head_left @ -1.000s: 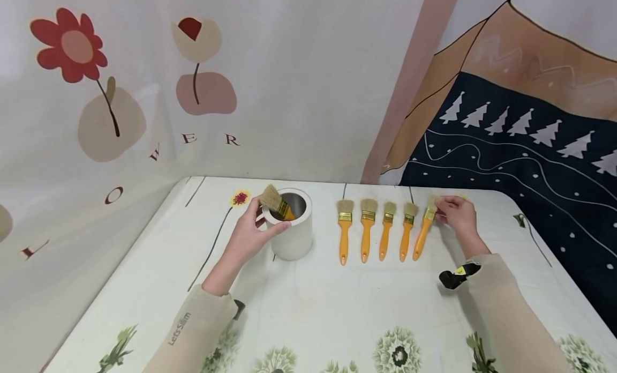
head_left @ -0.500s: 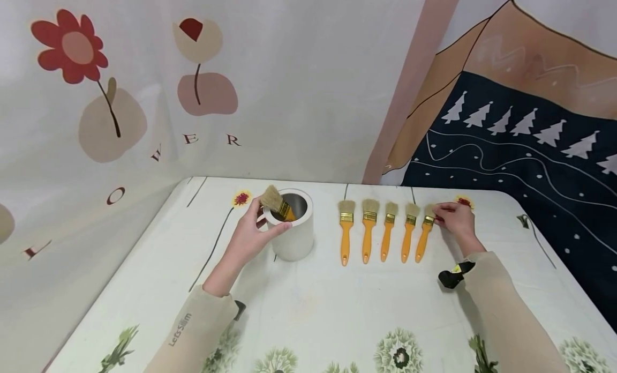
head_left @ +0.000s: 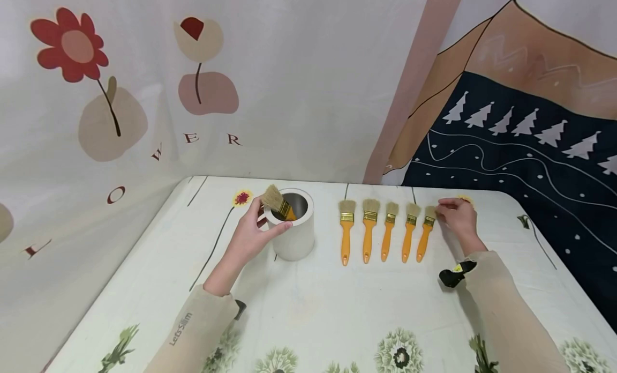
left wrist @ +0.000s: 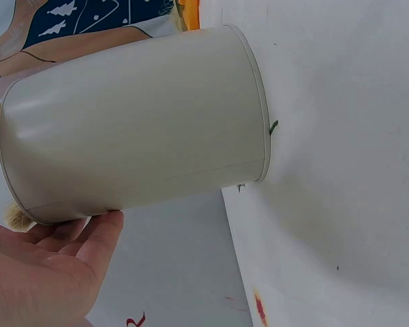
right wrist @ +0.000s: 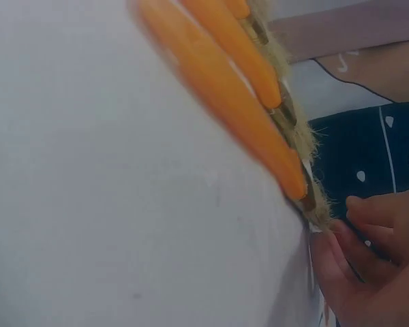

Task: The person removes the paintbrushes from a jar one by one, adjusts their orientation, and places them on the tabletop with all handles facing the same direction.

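My left hand [head_left: 250,231] grips the white can [head_left: 294,241] near its top, thumb at the front of the rim and fingers on the far left side. A paintbrush [head_left: 272,198] leans inside the can, bristles sticking out over the left rim. To the right, several orange-handled paintbrushes lie in a row with their bristles toward the back. Beside the rightmost paintbrush [head_left: 424,241] is my right hand [head_left: 460,220], its fingertips right at the edge of the bristles. The right wrist view shows thumb and forefinger [right wrist: 358,204] parted there.
A floral white cloth [head_left: 313,308] covers the table. Behind it hang a pale printed curtain [head_left: 299,94] and a dark section with tree shapes [head_left: 506,148]. A black strap mount [head_left: 453,276] sits at my right wrist.
The rightmost paintbrush has turned straighter and come in line with the others. My right hand has since drawn slightly right, off its bristles. The left hand and can have stayed put.
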A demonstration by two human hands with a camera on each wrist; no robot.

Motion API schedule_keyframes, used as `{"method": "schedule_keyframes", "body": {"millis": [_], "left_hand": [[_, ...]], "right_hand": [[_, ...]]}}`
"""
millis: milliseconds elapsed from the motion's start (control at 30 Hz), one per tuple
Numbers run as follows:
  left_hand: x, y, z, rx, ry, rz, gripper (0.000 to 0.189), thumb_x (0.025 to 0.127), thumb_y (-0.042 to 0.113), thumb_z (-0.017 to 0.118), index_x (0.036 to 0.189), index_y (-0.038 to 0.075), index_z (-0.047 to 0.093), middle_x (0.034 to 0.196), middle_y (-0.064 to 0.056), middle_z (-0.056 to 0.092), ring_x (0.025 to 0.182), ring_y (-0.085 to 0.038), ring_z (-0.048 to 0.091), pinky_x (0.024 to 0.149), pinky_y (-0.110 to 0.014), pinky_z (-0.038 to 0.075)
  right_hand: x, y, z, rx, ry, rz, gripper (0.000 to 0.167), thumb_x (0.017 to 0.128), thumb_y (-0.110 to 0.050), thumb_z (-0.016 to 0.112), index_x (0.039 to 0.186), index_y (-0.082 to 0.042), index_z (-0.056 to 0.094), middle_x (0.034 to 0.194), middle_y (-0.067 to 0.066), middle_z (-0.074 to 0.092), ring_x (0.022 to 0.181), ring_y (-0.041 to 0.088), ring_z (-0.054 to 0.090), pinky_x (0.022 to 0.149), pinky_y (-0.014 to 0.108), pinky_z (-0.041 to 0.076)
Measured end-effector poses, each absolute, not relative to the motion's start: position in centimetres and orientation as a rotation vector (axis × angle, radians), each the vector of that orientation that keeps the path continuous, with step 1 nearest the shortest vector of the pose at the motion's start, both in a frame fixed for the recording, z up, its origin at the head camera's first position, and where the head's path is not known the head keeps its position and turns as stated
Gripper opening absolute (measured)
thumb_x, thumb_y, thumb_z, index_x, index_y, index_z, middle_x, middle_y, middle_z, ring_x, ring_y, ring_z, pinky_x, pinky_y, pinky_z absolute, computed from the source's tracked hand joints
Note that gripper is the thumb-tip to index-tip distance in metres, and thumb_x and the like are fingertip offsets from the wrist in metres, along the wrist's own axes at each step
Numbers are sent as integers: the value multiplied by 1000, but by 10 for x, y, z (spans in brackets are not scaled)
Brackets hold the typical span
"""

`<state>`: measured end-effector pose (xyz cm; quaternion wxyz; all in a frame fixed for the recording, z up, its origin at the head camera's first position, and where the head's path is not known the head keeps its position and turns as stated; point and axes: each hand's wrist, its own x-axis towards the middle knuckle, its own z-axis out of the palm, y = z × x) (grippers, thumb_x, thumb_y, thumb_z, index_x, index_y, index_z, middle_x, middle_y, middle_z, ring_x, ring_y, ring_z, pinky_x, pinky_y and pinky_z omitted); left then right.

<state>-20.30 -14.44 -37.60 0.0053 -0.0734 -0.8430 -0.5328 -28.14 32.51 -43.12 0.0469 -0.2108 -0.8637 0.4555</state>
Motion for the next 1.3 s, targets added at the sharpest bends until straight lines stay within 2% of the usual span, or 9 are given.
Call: {"method": "schedule_keyframes", "body": {"millis": [167, 400, 467, 633, 700, 867, 1033, 1100, 1300], "left_hand": [[-202, -145, -376, -232, -2641, -1668, 80, 87, 24, 78, 150, 7, 32, 151, -15, 44, 144, -36, 40, 120, -49, 39], [-202, -144, -375, -224, -2636, -1678, 80, 87, 25, 78, 150, 8, 33, 150, -14, 45, 144, -35, 40, 120, -48, 39], [-202, -144, -375, -224, -2633, -1682, 79, 87, 25, 78, 150, 8, 33, 150, -14, 45, 144, -35, 40, 120, -48, 38], [-203, -144, -376, -229, -2631, -1690, 79, 87, 25, 78, 150, 8, 33, 151, -14, 44, 145, -35, 39, 121, -48, 38], [-204, -144, -376, -234, -2634, -1691, 79, 87, 26, 78, 150, 8, 33, 151, -14, 44, 145, -35, 39, 121, -48, 37], [-204, -144, -376, -235, -2637, -1686, 79, 88, 26, 78, 150, 8, 33, 151, -15, 43, 145, -36, 38, 122, -49, 36], [-204, -144, -376, -246, -2628, -1681, 78, 88, 25, 77, 150, 7, 33, 151, -15, 44, 145, -36, 39, 121, -49, 37], [-204, -144, -377, -244, -2626, -1684, 78, 87, 24, 78, 149, 7, 33, 151, -14, 44, 145, -35, 39, 121, -49, 38], [-203, -145, -376, -242, -2631, -1686, 78, 87, 24, 78, 149, 7, 33, 151, -15, 44, 145, -36, 39, 121, -49, 37]], "right_hand": [[-276, 319, -423, -624, -2552, 1393, 35, 101, -20, 58, 131, -1, 61, 119, 11, 62, 75, -7, 54, 72, 8, 56], [-271, 302, -409, -488, -2447, 1486, 36, 100, -21, 62, 128, 1, 61, 96, -14, 60, 78, -11, 57, 83, 15, 59], [-270, 296, -405, -456, -2433, 1511, 36, 99, -21, 62, 127, 1, 62, 96, -15, 60, 81, -8, 58, 84, 14, 59], [-269, 279, -400, -402, -2399, 1581, 33, 98, -26, 64, 122, -3, 65, 108, -2, 65, 93, 4, 63, 88, 17, 59], [-269, 272, -400, -356, -2378, 1626, 33, 97, -30, 66, 120, -7, 66, 113, 0, 67, 93, 3, 63, 88, 17, 59], [-264, 249, -386, -186, -2397, 1685, 39, 98, -28, 64, 126, -1, 62, 102, -12, 66, 88, -7, 62, 82, 8, 56], [-259, 221, -372, -10, -2444, 1691, 41, 99, -26, 62, 129, 1, 60, 124, 16, 65, 89, -9, 63, 83, 6, 54], [-258, 210, -369, 57, -2454, 1705, 39, 99, -25, 62, 129, 0, 60, 130, 22, 62, 91, -7, 64, 85, 6, 54], [-255, 169, -360, 244, -2442, 1794, 34, 99, -22, 63, 128, -4, 62, 130, 17, 64, 104, 7, 66, 89, 8, 54]]}}
